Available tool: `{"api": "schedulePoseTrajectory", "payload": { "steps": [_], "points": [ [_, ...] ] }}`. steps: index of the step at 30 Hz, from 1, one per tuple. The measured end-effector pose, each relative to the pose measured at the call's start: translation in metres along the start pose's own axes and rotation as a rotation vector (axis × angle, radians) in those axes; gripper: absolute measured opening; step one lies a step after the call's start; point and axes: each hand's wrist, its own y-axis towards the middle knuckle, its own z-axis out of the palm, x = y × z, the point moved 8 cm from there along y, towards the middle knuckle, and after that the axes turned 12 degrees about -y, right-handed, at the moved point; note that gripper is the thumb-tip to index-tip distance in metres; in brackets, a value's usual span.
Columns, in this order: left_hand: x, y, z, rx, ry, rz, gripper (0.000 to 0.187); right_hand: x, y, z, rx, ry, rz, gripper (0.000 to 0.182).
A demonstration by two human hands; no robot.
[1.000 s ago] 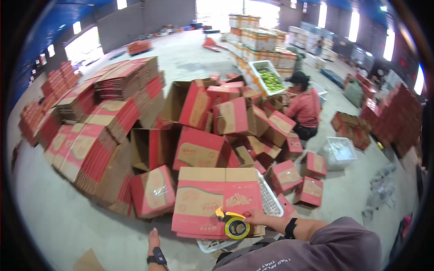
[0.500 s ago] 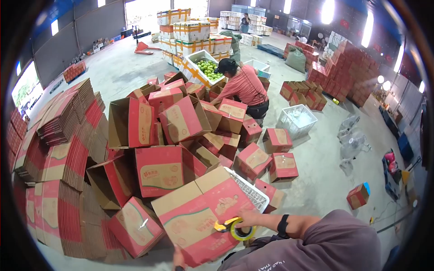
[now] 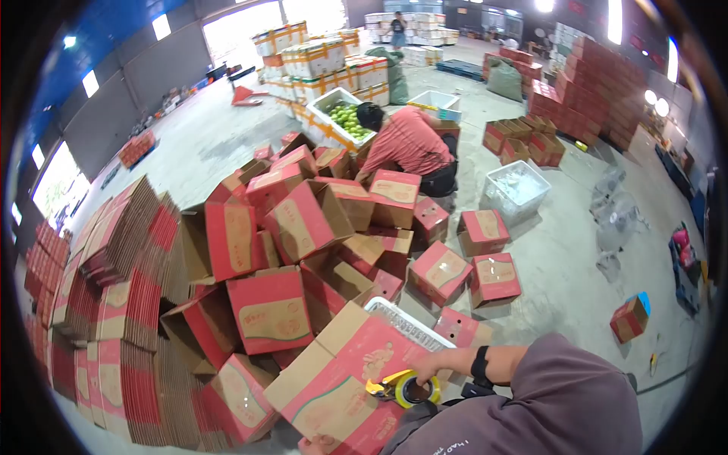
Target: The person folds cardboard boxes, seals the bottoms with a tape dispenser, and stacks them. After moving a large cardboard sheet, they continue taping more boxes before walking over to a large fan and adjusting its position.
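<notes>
My right hand (image 3: pixel 428 365) grips a yellow tape dispenser (image 3: pixel 390 385) with a large roll of tape on it. The dispenser is over a red and brown cardboard box (image 3: pixel 341 379) directly in front of me. At the near lower edge of this box, my left hand (image 3: pixel 320 444) holds the cardboard, partly cut off by the bottom of the view. A white plastic crate (image 3: pixel 409 324) shows from beneath the box's far right side. Close by on the left is another cardboard box (image 3: pixel 241 394) with shiny tape on it.
A heap of cardboard boxes (image 3: pixel 269 311) lies ahead, with stacks of flattened cartons (image 3: pixel 129 303) to the left. A co-worker (image 3: pixel 409 140) bends beside a foam box of green fruit (image 3: pixel 337 98). A white tub (image 3: pixel 517 189) and plastic bags (image 3: pixel 618 212) are on the floor at right.
My view has tilted and turned, so the scene sits differently. Both hands stay at the box, with the tape dispenser still in the right. The co-worker's head has dipped lower.
</notes>
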Motion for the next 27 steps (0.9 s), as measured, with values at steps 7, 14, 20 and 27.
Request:
{"api": "schedulePoseTrajectory", "payload": {
  "steps": [7, 14, 20, 27],
  "points": [
    [-0.171, -0.079, 0.031, 0.228, -0.422, 0.014, 0.042, -0.088, -0.097, -0.044, -0.374, 1.496, -0.101, 0.040],
    [-0.211, -0.109, 0.001, 0.470, -0.077, 0.223, 0.042, -0.169, -0.228, -0.102, -1.027, 1.999, -0.334, 0.029],
    [-0.288, -0.192, -0.005, 0.161, -0.664, 0.800, 0.049, -0.051, -0.244, -0.114, -0.914, 0.992, -0.193, 0.066],
    [-0.305, -0.167, 0.000, -0.082, -0.219, 0.678, 0.058, 0.114, -0.267, -0.124, -0.655, 0.367, -0.689, 0.078]
  ]
}}
